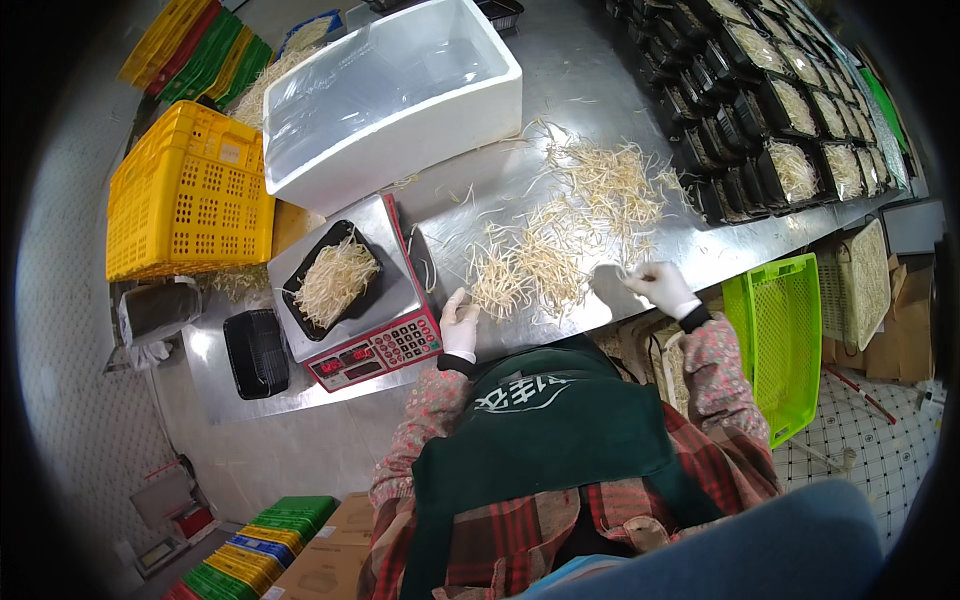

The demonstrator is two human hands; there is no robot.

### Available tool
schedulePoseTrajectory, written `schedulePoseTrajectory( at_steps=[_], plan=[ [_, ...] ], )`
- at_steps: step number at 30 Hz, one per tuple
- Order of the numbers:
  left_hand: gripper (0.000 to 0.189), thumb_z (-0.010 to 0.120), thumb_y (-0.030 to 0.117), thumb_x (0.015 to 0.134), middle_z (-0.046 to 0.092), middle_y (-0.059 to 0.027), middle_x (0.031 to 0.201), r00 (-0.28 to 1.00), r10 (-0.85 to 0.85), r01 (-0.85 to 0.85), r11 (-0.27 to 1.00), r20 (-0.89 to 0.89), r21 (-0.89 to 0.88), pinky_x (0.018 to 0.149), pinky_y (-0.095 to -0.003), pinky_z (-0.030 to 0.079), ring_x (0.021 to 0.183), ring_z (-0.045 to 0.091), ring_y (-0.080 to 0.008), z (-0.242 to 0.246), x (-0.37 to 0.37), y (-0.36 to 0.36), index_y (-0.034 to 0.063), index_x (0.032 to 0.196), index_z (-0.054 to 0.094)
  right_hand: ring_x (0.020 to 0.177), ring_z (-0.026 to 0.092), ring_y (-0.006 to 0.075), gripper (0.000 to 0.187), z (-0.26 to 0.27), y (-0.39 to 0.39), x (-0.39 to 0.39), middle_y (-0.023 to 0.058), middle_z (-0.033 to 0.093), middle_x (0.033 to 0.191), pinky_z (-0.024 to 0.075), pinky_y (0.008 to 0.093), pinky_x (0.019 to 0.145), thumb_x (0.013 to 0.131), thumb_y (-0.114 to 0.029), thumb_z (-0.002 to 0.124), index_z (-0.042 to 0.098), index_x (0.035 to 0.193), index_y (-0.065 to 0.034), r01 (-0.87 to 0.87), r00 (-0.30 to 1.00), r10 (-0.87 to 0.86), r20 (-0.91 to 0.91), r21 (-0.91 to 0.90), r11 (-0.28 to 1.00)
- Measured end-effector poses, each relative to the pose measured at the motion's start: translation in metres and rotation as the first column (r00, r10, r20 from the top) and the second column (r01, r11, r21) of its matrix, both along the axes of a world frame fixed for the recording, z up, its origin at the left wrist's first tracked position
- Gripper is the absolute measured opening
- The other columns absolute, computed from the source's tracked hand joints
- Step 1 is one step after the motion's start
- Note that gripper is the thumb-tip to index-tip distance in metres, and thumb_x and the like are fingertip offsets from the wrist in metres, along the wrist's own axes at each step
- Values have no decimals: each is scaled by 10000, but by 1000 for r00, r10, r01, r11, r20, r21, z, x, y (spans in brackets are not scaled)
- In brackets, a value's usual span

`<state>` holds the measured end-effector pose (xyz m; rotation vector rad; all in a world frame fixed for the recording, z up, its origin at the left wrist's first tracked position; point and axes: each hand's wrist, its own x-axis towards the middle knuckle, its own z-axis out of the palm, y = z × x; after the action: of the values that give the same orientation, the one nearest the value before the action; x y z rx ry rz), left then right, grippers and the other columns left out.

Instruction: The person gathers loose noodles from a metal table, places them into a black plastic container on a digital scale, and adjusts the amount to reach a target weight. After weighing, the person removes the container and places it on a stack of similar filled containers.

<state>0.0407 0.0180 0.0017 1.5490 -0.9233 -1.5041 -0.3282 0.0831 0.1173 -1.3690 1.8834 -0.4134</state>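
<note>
My left hand (459,328), in a white glove, rests between the red digital scale (409,341) and a loose heap of bean sprouts (551,262) on the steel table. Its fingers are slightly apart, with nothing in them. My right hand (666,288), gloved too, is at the table's front edge, right of the heap. Its fingertips are drawn together; whether the pale bit at them is a held sprout is unclear. On the scale's metal plate sits a black plastic tray (373,244), with a mound of sprouts (336,283) in it. The scale's red display is lit.
Black empty trays (256,354) are stacked left of the scale. Behind it stand a white foam box (405,142) with a plastic liner and a yellow crate (217,195). Rows of sprout-filled trays (795,172) cover the right end. A green basket (784,345) is below the table edge.
</note>
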Motion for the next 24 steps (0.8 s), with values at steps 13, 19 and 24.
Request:
schedulePoseTrajectory(
  at_steps=[13, 19, 24],
  plan=[
    [714, 535, -32, 815, 482, -77, 1296, 943, -187, 250, 944, -275, 217, 758, -314, 505, 1003, 569, -186, 23, -65, -11, 134, 1444, 240, 1181, 430, 356, 606, -81, -39, 121, 191, 454, 1292, 378, 405, 992, 811, -317, 624, 437, 1303, -16, -103, 978, 43, -205, -291, 951],
    [796, 522, -46, 860, 274, -113, 1482, 865, -181, 298, 936, -468, 188, 902, -363, 466, 1142, 511, -225, 36, -80, 7, 161, 1486, 75, 1253, 365, 362, 562, -81, -60, 115, 172, 395, 1377, 336, 396, 1046, 844, -227, 572, 401, 1357, -74, -346, 936, 346, -62, -337, 875],
    [904, 730, 83, 701, 217, -160, 1495, 662, -579, 689, 721, 477, -81, 845, -320, 498, 1052, 563, -232, 50, -31, 0, 75, 1447, 219, 1255, 375, 368, 894, -54, -44, 92, 212, 393, 1367, 345, 410, 1038, 682, -416, 743, 346, 1373, -11, -163, 964, 92, -249, -279, 946]
  ],
)
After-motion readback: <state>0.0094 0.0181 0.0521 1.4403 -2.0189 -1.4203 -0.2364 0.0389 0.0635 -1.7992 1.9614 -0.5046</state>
